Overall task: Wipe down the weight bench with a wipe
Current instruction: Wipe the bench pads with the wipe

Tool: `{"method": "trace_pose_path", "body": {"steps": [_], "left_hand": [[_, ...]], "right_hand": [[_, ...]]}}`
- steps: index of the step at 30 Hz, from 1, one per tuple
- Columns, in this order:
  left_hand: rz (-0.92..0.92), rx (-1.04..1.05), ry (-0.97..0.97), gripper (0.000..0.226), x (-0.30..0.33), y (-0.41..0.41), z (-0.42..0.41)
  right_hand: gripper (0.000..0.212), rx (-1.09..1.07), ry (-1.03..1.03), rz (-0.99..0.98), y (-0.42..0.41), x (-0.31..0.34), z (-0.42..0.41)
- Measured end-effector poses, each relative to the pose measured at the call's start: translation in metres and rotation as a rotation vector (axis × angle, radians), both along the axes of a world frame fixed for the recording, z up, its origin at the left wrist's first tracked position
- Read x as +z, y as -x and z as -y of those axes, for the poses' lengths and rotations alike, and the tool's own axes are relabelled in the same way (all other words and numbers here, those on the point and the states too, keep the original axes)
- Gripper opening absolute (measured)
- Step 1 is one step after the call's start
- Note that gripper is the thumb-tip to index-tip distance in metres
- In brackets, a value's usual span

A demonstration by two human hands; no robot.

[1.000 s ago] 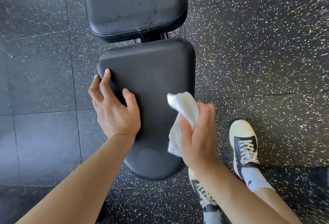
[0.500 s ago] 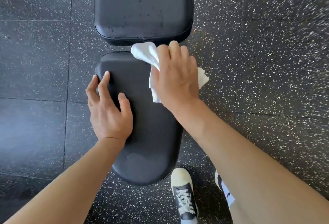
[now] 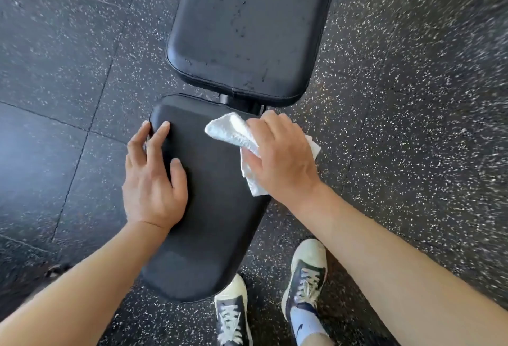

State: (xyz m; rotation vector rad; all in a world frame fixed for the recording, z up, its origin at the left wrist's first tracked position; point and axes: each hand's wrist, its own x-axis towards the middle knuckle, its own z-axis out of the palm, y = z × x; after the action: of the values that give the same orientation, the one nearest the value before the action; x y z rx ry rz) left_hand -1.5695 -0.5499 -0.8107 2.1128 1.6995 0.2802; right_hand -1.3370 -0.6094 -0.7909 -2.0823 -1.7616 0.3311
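Two hands are working at frame centre: the left hand (image 3: 154, 180) lying flat on the black padded vinyl seat (image 3: 209, 208), the right hand (image 3: 280, 158) pressing the crumpled white paper wipe (image 3: 233, 132), which risks bunching and missing the pad's corner.

Bright, even daylight; soft glare sheening on floor (image 3: 33, 158) at left. Motion blur smearing the right edge; wide-angle bending the borders.

Weight bench (image 3: 214, 208): black padded seat, smooth and rounded at its corners, with a separate black back pad (image 3: 247, 29) beyond it bearing dark specks and smears. Wipe (image 3: 233, 131): white, crumpled, lying on the seat's far right corner, one edge overhanging the side.
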Motion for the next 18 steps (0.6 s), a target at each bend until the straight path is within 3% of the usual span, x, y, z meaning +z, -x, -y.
{"method": "trace_pose_path", "body": {"steps": [6,11,18], "left_hand": [[0.011,0.004,0.022,0.064,0.007,-0.001,0.0],[0.002,-0.023,0.017,0.067,0.002,0.005,-0.002],[0.057,-0.082,-0.021,0.067,0.003,0.007,-0.006]], "right_hand": [[0.024,0.027,0.079,0.072,0.021,0.007,-0.05],[0.023,0.135,0.103,0.005,0.052,0.01,-0.094],[0.03,0.204,0.145,0.061,0.016,0.014,-0.044]]}}
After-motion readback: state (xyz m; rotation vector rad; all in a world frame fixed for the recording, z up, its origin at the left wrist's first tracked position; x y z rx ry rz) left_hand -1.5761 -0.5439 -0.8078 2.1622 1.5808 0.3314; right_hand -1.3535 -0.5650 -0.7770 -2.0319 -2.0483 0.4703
